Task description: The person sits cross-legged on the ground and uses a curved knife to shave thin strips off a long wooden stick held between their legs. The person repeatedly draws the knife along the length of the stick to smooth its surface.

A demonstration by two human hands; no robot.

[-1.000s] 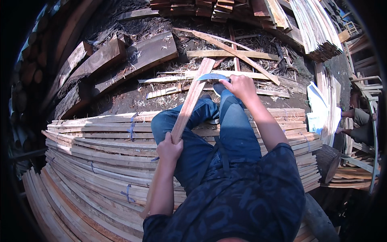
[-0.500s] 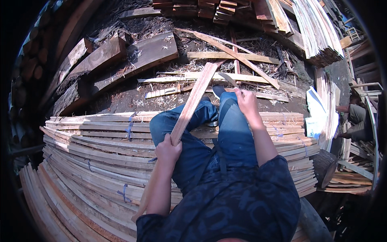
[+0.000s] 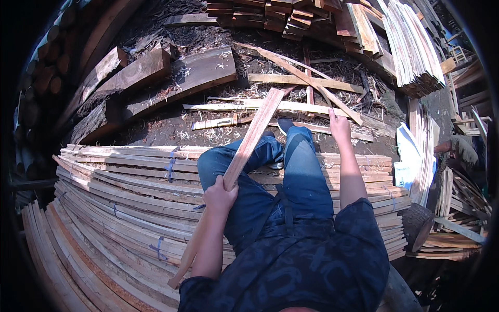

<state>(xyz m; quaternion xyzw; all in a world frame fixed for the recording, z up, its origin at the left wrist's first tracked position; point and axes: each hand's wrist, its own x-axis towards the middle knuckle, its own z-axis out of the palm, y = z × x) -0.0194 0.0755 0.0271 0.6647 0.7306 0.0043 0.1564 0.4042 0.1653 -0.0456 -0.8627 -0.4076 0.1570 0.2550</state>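
My left hand (image 3: pixel 221 194) is closed round a long flat wooden slat (image 3: pixel 252 139). The slat slants across my left thigh, its upper end out past my knees and its lower end behind my forearm. Out beyond my right knee, my right hand (image 3: pixel 340 127) is closed on a machete; its thin dark blade (image 3: pixel 326 99) points up and left, seen nearly edge-on, and the fist hides its handle. The blade is apart from the slat. On the ground ahead lie loose wooden strips (image 3: pixel 304 79) and a pale, banded length of wood (image 3: pixel 213 123).
I sit on stacked slats (image 3: pixel 125 200) tied with blue strips. Heavy timbers (image 3: pixel 182 78) lie ahead left; piled boards (image 3: pixel 291 18) and a bundle of pale slats (image 3: pixel 413 44) stand at the far side. A white sack (image 3: pixel 408 148) lies right, near another person (image 3: pixel 462 148) bending down.
My right hand has moved right and slightly away from the slat, taking the machete along, and its blade has turned more upright. My left hand keeps its grip. The person at right has bent lower.
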